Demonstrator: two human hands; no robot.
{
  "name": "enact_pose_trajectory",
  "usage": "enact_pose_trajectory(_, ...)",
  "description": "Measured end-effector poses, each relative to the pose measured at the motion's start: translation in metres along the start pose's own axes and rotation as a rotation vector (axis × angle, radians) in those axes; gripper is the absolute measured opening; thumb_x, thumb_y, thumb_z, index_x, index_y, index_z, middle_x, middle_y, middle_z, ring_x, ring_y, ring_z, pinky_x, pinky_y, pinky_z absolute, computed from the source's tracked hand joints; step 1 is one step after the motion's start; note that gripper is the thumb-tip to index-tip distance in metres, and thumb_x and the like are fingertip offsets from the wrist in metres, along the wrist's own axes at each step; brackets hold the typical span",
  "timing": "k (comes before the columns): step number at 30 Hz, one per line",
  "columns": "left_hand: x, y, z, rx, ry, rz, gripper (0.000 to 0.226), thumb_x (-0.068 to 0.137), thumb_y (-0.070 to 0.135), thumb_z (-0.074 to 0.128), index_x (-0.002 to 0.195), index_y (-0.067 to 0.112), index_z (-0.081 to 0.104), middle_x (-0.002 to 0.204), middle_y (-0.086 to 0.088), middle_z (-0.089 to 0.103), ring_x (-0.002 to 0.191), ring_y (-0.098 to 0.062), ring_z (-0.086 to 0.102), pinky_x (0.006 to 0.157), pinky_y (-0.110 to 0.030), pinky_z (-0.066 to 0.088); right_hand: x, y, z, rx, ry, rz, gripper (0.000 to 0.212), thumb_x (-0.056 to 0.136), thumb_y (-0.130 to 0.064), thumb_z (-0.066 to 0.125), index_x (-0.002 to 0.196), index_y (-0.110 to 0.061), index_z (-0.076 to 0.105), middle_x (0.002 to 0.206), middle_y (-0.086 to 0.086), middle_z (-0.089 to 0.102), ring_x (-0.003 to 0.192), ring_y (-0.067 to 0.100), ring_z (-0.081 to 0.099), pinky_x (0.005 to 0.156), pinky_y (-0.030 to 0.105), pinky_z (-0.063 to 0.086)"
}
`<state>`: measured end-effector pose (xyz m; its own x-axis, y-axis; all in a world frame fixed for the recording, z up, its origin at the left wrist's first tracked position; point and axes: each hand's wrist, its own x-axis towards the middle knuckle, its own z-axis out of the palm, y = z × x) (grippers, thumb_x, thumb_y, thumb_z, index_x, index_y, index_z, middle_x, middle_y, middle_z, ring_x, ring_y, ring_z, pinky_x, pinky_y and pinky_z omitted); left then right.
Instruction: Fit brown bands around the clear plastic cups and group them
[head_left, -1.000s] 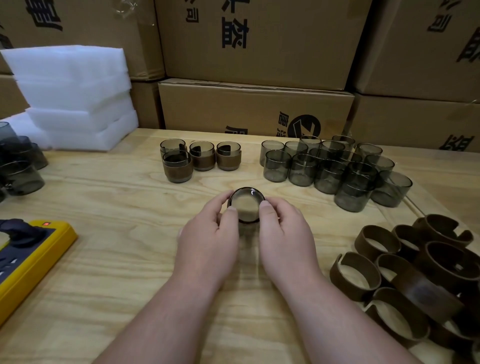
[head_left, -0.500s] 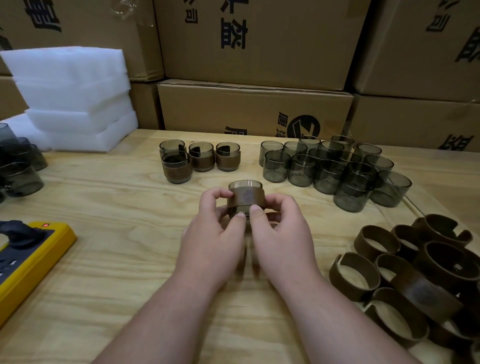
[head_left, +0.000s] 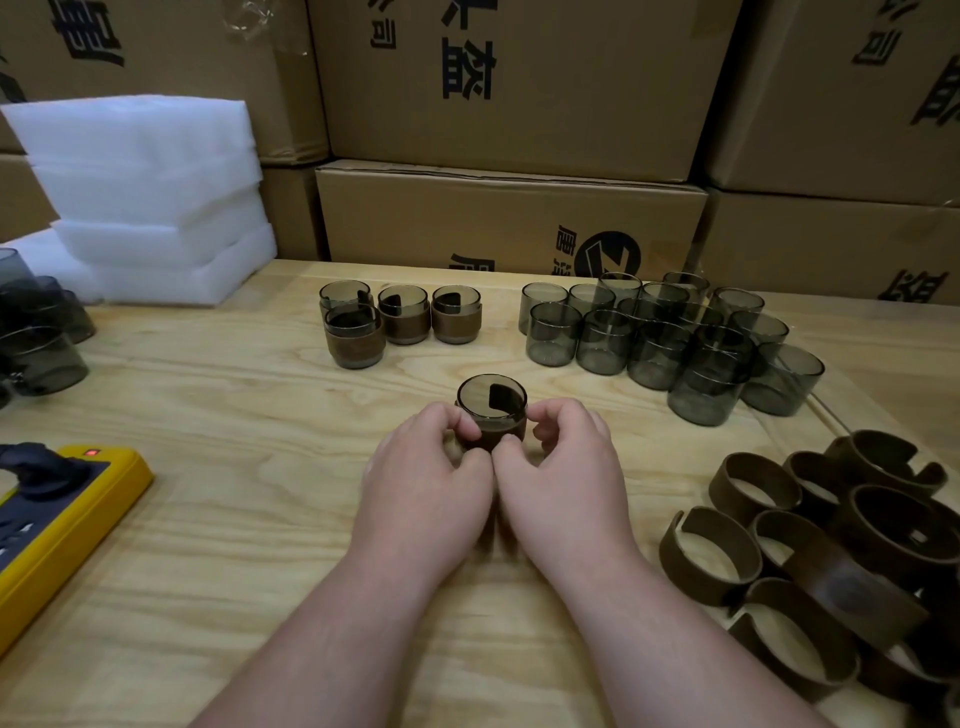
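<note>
A smoky clear cup (head_left: 491, 396) with a brown band (head_left: 493, 434) round its lower part stands mouth up at the table's middle. My left hand (head_left: 431, 478) and my right hand (head_left: 558, 475) grip it from either side, thumbs and fingers curled on the band. Behind it to the left stand several banded cups (head_left: 402, 319). A cluster of several bare cups (head_left: 670, 338) sits at the back right. Loose brown bands (head_left: 831, 551) are piled at the right edge.
A yellow power strip (head_left: 62, 509) with a black plug lies at the left edge. More dark cups (head_left: 36, 332) sit at the far left. White foam sheets (head_left: 150, 197) are stacked at the back left. Cardboard boxes (head_left: 509, 218) wall off the back of the wooden table (head_left: 249, 426).
The cup was tipped with its mouth toward me, then turned upright. Both hands now hold it lower, with the band round it, mouth up.
</note>
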<state>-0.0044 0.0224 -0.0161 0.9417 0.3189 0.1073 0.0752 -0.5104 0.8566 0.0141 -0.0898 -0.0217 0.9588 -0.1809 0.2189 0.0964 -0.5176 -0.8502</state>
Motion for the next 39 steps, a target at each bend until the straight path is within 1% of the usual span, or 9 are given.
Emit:
enact_pose_trajectory(3, 0.000, 0.000, -0.001, 0.006, 0.081, 0.034, 0.015, 0.078, 0.023, 0.063, 0.082, 0.037, 0.058, 0.098, 0.018, 0.055, 0.096, -0.022, 0.060, 0.093, -0.044, 0.050, -0.001, -0.001, 0.000, 0.047, -0.027, 0.015, 0.022, 0.081, -0.033, 0.062, 0.101, -0.037, 0.054, 0.089, -0.012, 0.060, 0.093, 0.013, 0.059, 0.079, 0.034, 0.051)
enact_pose_trajectory(6, 0.000, -0.001, -0.001, -0.026, 0.124, 0.027, 0.013, 0.080, 0.020, 0.060, 0.081, 0.032, 0.059, 0.089, 0.012, 0.059, 0.092, -0.020, 0.061, 0.085, -0.040, 0.051, -0.002, -0.002, -0.001, 0.073, -0.054, 0.022, 0.018, 0.083, -0.027, 0.059, 0.095, -0.038, 0.052, 0.080, -0.013, 0.064, 0.084, 0.010, 0.061, 0.070, 0.030, 0.047)
enact_pose_trajectory(11, 0.000, -0.002, -0.001, -0.023, 0.081, 0.018, 0.010, 0.074, 0.031, 0.050, 0.080, 0.033, 0.058, 0.076, 0.020, 0.064, 0.071, -0.005, 0.057, 0.061, -0.031, 0.041, -0.003, -0.001, -0.001, 0.143, -0.162, -0.006, 0.038, 0.083, -0.006, 0.049, 0.099, -0.039, 0.058, 0.107, -0.023, 0.070, 0.087, -0.009, 0.062, 0.074, 0.014, 0.044)
enact_pose_trajectory(14, 0.000, -0.002, -0.001, -0.009, 0.077, 0.000, 0.013, 0.082, 0.021, 0.057, 0.081, 0.034, 0.059, 0.076, 0.021, 0.064, 0.071, -0.004, 0.058, 0.063, -0.033, 0.044, -0.003, 0.000, 0.000, 0.145, -0.188, -0.032, 0.040, 0.081, -0.004, 0.047, 0.101, -0.036, 0.061, 0.116, -0.020, 0.067, 0.083, -0.020, 0.058, 0.067, 0.001, 0.041)
enact_pose_trajectory(18, 0.000, -0.001, 0.000, 0.018, 0.070, -0.022, 0.015, 0.082, 0.020, 0.057, 0.081, 0.035, 0.061, 0.073, 0.020, 0.066, 0.071, -0.009, 0.062, 0.081, -0.042, 0.053, 0.000, 0.003, 0.001, 0.139, -0.168, -0.019, 0.032, 0.083, -0.006, 0.051, 0.096, -0.034, 0.061, 0.102, -0.019, 0.068, 0.077, -0.020, 0.057, 0.063, 0.000, 0.040)
enact_pose_trajectory(22, -0.001, 0.002, -0.001, 0.009, 0.045, -0.021, 0.018, 0.074, 0.031, 0.051, 0.086, 0.042, 0.061, 0.073, 0.021, 0.067, 0.073, -0.012, 0.065, 0.084, -0.045, 0.054, 0.002, 0.005, 0.003, 0.032, -0.154, 0.005, 0.022, 0.086, -0.017, 0.054, 0.095, -0.037, 0.059, 0.109, -0.018, 0.064, 0.093, -0.009, 0.059, 0.071, 0.008, 0.041)
enact_pose_trajectory(27, 0.001, 0.003, -0.002, -0.078, 0.072, -0.044, 0.019, 0.074, 0.034, 0.049, 0.085, 0.044, 0.061, 0.070, 0.022, 0.067, 0.075, -0.013, 0.066, 0.083, -0.044, 0.054, 0.016, -0.006, 0.017, -0.164, -0.118, -0.002, 0.014, 0.087, -0.024, 0.056, 0.091, -0.037, 0.058, 0.102, -0.016, 0.067, 0.104, 0.016, 0.062, 0.096, 0.041, 0.050)
enact_pose_trajectory(33, 0.004, -0.001, -0.003, -0.235, 0.100, -0.070, 0.020, 0.078, 0.036, 0.048, 0.092, 0.045, 0.059, 0.066, 0.016, 0.064, 0.071, -0.012, 0.065, 0.070, -0.040, 0.054, 0.052, -0.024, 0.048, -0.241, -0.072, 0.071, 0.036, 0.088, -0.040, 0.060, 0.123, -0.035, 0.050, 0.106, -0.008, 0.069, 0.108, 0.024, 0.061, 0.101, 0.044, 0.046)
enact_pose_trajectory(39, 0.005, -0.002, -0.004, -0.286, 0.093, -0.069, 0.036, 0.071, 0.033, 0.043, 0.097, 0.055, 0.052, 0.068, 0.014, 0.062, 0.066, -0.007, 0.060, 0.061, -0.036, 0.048, 0.064, -0.037, 0.073, -0.095, -0.122, 0.098, 0.054, 0.069, -0.027, 0.032, 0.118, -0.041, 0.050, 0.091, -0.015, 0.072, 0.099, 0.023, 0.064, 0.091, 0.045, 0.052)
